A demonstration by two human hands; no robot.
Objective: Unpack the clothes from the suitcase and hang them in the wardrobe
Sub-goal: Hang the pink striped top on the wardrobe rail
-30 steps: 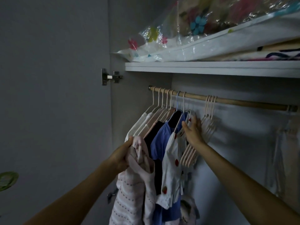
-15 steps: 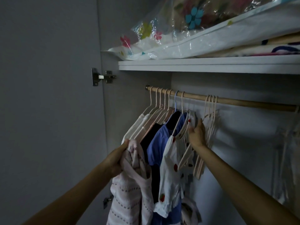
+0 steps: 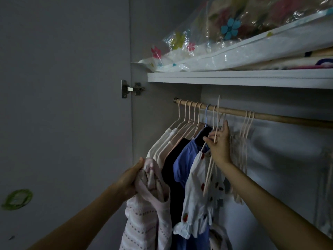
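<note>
Two hands: pink garment [image 3: 147, 210], empty hanger [image 3: 210, 170]

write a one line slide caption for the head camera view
Left hand grips a pink striped garment while the right hand lifts an empty hanger off the wardrobe rail.

Two hands [image 3: 219, 147], one wooden rail [image 3: 270, 117], one shelf [image 3: 234, 78], three empty hangers [image 3: 247, 121] grouped at right, one door hinge [image 3: 132, 88], one pink garment [image 3: 149, 204] held.
</note>
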